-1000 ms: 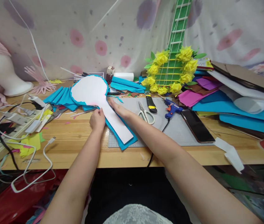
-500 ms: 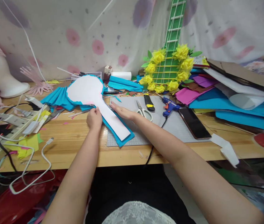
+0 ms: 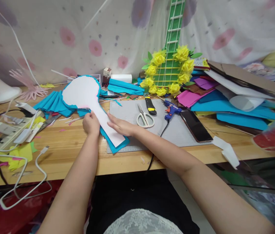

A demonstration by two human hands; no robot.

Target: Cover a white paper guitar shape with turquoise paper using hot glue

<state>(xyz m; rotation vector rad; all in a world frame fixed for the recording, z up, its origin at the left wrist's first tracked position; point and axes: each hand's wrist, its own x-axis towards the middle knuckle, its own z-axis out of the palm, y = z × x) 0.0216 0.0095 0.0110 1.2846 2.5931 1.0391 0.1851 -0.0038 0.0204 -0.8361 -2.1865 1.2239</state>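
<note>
Pinching the near edge of the white paddle-shaped cutout [image 3: 88, 97], the left hand [image 3: 91, 123] is keeping a curled grip on it, while the right hand [image 3: 121, 126] is pressing flat, fingers spread, on its handle over the blue paper [image 3: 114, 147] at the grey cutting mat's [image 3: 176, 130] left edge on the bench [image 3: 74, 152]. Smoothing the handle down looks to be the step in hand; next, pressing on toward the handle's near end. Compared with a second ago, the right hand is lying nearer along the handle.

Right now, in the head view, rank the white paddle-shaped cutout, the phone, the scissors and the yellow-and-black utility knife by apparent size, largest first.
1. white paddle-shaped cutout
2. phone
3. scissors
4. utility knife

The knife lies slightly farther back than the scissors, so the gap between those two is less sure.
</note>
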